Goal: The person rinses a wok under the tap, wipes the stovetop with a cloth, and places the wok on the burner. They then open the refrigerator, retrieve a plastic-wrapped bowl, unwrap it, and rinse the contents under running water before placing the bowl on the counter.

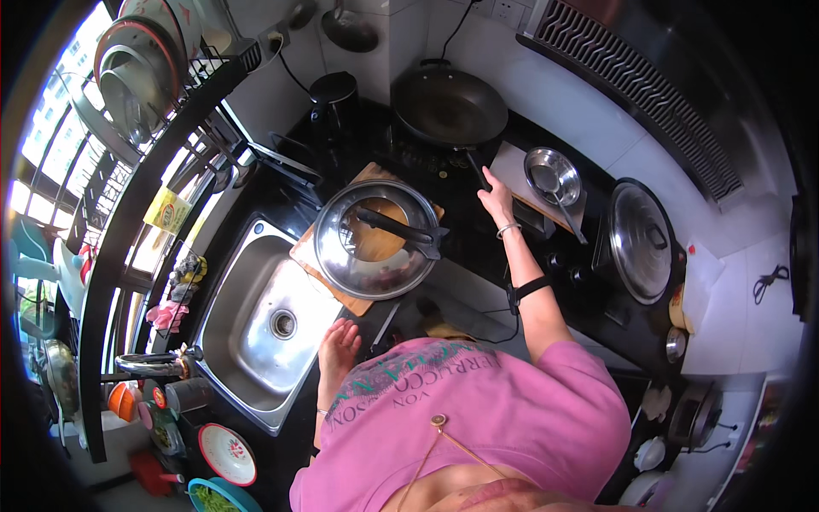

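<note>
My right hand (496,198) grips the black handle (477,168) of a dark wok (451,109), which rests tilted against the tiled wall at the back of the counter. Inside, the wok looks bare. My left hand (339,349) is held by the front rim of the stainless steel sink (269,326), palm up, fingers slightly apart, holding nothing. Between my hands lies a glass wok lid (339,256) with a steel rim and a black handle (400,227). It sits on a wooden cutting board (360,306) that overlaps the sink's edge.
A steel bowl (553,173) with a spoon sits on a board right of the wok. Farther right, a lidded pan (642,240) stands on the stove. A black kettle (334,102) is at the back corner. Left are a faucet (150,363), a dish rack (173,134) and an enamel bowl (227,454).
</note>
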The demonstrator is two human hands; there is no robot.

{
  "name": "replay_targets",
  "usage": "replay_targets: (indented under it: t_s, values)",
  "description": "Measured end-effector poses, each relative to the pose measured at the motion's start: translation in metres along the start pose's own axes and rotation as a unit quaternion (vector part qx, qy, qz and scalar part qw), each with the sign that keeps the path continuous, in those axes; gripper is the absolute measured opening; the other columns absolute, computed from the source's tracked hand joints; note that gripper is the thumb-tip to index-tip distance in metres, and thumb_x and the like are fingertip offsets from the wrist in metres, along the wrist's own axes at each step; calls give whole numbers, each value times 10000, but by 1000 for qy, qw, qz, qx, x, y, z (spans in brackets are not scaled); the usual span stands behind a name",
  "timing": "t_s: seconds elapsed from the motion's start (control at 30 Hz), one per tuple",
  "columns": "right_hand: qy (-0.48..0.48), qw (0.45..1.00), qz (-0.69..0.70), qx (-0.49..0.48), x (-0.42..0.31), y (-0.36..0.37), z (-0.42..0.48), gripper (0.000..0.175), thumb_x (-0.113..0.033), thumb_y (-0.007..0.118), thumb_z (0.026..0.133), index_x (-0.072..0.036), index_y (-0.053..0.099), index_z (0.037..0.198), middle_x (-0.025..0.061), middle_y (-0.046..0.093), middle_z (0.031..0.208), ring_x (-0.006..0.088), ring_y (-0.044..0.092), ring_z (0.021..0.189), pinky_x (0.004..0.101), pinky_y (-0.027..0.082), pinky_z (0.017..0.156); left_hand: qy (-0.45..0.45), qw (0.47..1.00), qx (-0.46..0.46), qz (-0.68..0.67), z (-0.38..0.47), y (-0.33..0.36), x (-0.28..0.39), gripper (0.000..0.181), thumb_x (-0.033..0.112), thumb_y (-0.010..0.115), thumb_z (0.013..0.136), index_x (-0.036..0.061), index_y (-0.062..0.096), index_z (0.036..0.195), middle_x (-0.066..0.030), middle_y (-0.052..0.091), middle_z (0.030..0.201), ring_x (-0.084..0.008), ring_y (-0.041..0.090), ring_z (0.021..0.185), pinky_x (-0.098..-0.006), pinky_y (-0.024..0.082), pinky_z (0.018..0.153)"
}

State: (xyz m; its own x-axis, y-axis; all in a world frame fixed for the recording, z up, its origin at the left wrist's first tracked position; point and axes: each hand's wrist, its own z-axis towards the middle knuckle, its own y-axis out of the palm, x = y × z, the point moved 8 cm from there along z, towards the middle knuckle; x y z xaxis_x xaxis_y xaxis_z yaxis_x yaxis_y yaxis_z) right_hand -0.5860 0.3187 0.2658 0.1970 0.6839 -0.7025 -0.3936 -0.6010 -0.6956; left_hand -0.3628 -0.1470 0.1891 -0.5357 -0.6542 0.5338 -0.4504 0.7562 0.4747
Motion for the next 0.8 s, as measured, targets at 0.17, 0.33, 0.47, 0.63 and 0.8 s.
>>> replay_targets:
  t_s: [0.17, 0.33, 0.47, 0.63, 0.8]
  values:
    - [37, 999, 20, -14, 14, 2, 11, 614, -113, 570, 678, -174, 510, 1286, 209, 630, 1018, 362, 611, 906, 401, 475, 808, 52, 994, 48, -78, 13, -8, 6, 333, 125, 565, 852, 62, 508, 1174, -82, 600, 1098, -186, 595, 967, -358, 472, 828]
    - [48, 997, 58, 9, 21, 3, 19, 619, -49, 561, 674, -175, 526, 1279, 136, 666, 763, 204, 584, 562, 321, 482, 604, 46, 990, 62, -117, 20, -6, -5, 347, 137, 577, 852, 72, 502, 1184, -71, 597, 1112, -195, 579, 1013, -361, 463, 847]
    - [63, 994, 85, -17, 29, -7, 27, 597, -62, 560, 678, -190, 541, 1261, 203, 658, 876, 277, 618, 622, 343, 491, 648, 64, 987, 73, -129, 24, -3, -7, 320, 140, 579, 856, 69, 520, 1163, -71, 608, 1091, -193, 589, 998, -361, 464, 845]
    - [-17, 996, -84, -10, 9, -27, 33, 540, -67, 602, 695, -152, 568, 1227, 157, 620, 1008, 302, 593, 865, 370, 468, 773, 77, 982, 83, -151, 21, -4, -12, 287, 139, 578, 857, 84, 545, 1137, -66, 618, 1084, -190, 594, 989, -363, 462, 851]
    - [-232, 938, -212, 148, -54, -27, 6, 392, -73, 626, 717, -99, 613, 1108, 123, 523, 1175, 327, 497, 1048, 430, 410, 901, 67, 977, 105, -175, 21, -13, -23, 291, 138, 574, 860, 85, 545, 1145, -64, 616, 1097, -187, 588, 1006, -362, 464, 857]
